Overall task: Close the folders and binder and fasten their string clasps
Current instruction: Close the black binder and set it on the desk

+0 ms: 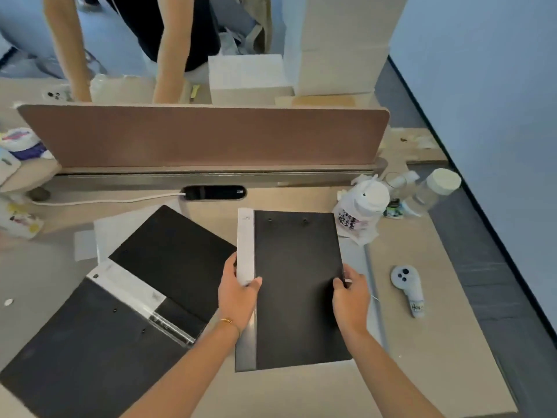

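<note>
Fingers of left hand [238, 294] and right hand [351, 297] curled, gripping closed folder [297, 285] edges; clasp unfastened. Binder [120, 309] lies open on counter [422, 342].

Both forearms were bare, with no sleeves in view, entering from the bottom of the frame. A thin gold bracelet [227, 321] circled the wrist of the left hand [238, 295]; the right hand [351, 297] wore nothing.

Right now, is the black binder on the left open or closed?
Open. The left binder lies spread flat, both covers splayed, with its clear spine strip and white label exposed between them.
</note>
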Demonstrator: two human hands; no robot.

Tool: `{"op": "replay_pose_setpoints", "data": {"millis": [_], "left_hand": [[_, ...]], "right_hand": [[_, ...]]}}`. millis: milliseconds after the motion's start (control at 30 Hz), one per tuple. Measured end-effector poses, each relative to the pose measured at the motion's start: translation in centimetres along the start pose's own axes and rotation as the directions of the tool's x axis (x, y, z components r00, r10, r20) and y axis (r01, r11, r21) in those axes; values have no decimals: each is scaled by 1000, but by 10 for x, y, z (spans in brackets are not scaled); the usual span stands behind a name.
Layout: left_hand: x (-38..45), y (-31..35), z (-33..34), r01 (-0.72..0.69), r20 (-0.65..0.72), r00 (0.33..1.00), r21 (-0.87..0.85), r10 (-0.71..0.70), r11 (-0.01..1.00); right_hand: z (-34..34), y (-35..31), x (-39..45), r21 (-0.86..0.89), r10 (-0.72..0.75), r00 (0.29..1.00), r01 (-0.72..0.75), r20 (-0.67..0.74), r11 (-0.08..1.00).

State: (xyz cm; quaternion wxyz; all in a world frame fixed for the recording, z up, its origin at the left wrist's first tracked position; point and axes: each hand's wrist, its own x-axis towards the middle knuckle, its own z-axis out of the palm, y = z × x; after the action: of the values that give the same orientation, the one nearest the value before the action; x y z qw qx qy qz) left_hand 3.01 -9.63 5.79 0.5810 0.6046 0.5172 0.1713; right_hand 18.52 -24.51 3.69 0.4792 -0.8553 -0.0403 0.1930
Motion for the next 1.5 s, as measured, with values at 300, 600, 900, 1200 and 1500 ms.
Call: {"op": "replay_pose_setpoints", "data": {"millis": [300, 600, 900, 1200, 1500], "left_hand": [[-1, -39, 98, -14, 53, 999, 274, -1, 962], [0, -53, 138, -28, 50, 999, 464, 5, 885], [4, -55, 148, -67, 63, 997, 532, 39, 844], [-4, -32, 113, -128, 67, 992, 527, 110, 840], [-6, -29, -5, -41, -187, 973, 439, 136, 898]], "right_hand": [[-53, 76, 37, -136, 126, 992, -128, -25, 982], [-64, 95, 60, -106, 133, 991, -131, 8, 986], [-63, 102, 63, -161, 118, 993, -118, -5, 980], [-47, 56, 40, -260, -106, 992, 120, 68, 958], [44, -21, -17, -191, -358, 861, 444, 361, 876]]}}
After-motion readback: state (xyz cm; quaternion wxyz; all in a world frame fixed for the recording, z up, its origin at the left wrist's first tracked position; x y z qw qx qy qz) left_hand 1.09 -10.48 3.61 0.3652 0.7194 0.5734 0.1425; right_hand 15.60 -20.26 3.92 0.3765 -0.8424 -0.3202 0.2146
